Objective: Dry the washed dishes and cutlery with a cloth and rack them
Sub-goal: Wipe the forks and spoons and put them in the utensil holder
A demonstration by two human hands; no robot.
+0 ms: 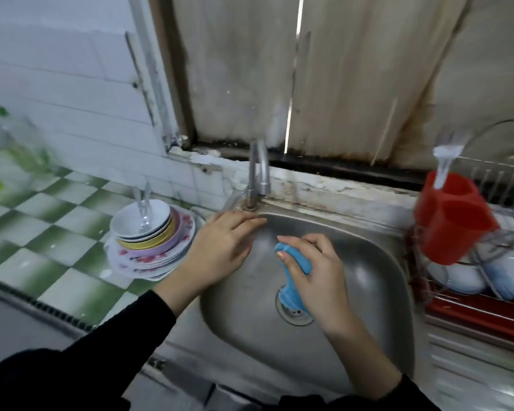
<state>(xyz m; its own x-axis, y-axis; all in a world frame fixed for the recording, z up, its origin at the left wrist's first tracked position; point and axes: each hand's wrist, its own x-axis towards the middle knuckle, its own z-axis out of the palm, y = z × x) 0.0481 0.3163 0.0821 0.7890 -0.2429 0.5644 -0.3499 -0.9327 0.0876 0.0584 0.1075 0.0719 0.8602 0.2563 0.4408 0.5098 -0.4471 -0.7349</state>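
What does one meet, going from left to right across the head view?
Clear bottle → stack of plates and bowls → left hand → right hand holding the blue cloth → red cutlery holder.

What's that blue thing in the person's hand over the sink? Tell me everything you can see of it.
It is a blue cloth, soft-looking, bunched into a roll. The right hand grips its upper part, fingers and thumb curled round it; only its rounded top and lower tail show. The tail hangs over the steel sink, its end overlapping the drain in this view. The left hand does not touch it. Blur hides its weave.
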